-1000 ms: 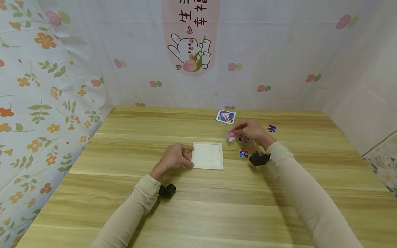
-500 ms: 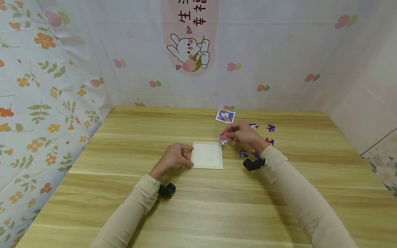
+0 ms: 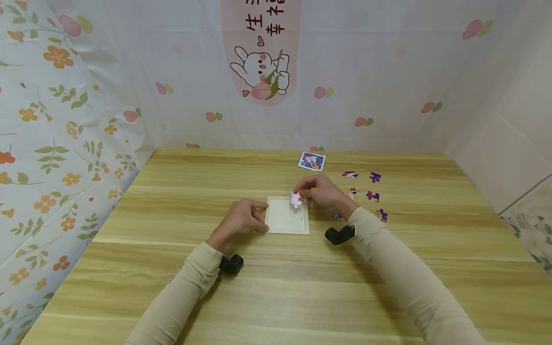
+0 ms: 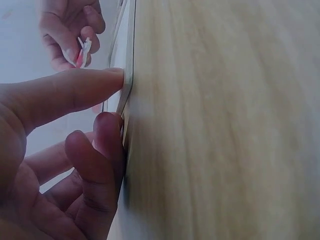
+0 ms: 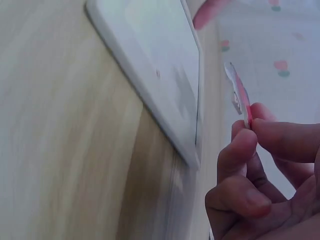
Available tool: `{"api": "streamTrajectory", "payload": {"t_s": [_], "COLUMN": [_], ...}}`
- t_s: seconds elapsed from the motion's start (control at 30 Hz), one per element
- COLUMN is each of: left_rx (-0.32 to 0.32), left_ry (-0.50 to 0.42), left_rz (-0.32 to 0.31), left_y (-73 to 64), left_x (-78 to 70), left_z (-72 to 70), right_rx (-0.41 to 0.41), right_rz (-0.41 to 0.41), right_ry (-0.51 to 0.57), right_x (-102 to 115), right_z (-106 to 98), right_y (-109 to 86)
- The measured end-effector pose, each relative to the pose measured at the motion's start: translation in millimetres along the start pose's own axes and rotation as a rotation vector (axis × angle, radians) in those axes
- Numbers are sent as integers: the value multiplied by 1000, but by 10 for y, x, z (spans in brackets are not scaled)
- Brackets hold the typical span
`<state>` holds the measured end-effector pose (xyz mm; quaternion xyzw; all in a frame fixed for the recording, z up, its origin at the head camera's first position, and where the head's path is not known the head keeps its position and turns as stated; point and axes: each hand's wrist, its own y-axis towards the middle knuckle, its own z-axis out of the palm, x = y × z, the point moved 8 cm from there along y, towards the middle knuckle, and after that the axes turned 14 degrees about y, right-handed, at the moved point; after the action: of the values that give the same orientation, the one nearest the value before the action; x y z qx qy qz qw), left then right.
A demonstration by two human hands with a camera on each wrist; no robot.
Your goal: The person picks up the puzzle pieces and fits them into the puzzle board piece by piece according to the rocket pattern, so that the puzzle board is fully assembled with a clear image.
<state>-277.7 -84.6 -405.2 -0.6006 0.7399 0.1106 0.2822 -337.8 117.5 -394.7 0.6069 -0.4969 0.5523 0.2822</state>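
Observation:
A shallow cream puzzle tray (image 3: 286, 217) lies flat on the wooden table. My left hand (image 3: 240, 218) holds it by its left edge, thumb near the front corner and forefinger farther back. In the left wrist view the thumb (image 4: 75, 92) touches the rim and the other fingers are bent. My right hand (image 3: 321, 190) pinches a pink and white jigsaw piece (image 3: 295, 200) above the tray's far right corner. Seen from the right wrist, this piece (image 5: 240, 95) stands tilted between thumb and fingertips, apart from the tray (image 5: 150, 85).
Several loose jigsaw pieces lie right of the right hand, among them a purple one (image 3: 375, 177), a red and purple one (image 3: 372, 196) and an orange and purple one (image 3: 381, 215). A square picture card (image 3: 312, 161) lies behind the tray. A printed curtain (image 3: 189, 86) hangs behind the table.
My right hand has carried the jigsaw piece leftward from among the loose pieces to above the tray. More loose pieces show behind it. The left hand stays at the tray's edge.

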Motion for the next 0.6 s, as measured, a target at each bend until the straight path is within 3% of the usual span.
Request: {"api": "streamTrajectory", "payload": {"t_s": [0.6], "left_rx": [2], "left_ry": [20], "left_rz": [8], "left_y": [11], "left_x": [-20], "left_z": [-1], "right_rx": [-53], "right_rz": [42], "right_ry": [-99], "right_x": [50], "right_z": [397], "right_y": [151]}}
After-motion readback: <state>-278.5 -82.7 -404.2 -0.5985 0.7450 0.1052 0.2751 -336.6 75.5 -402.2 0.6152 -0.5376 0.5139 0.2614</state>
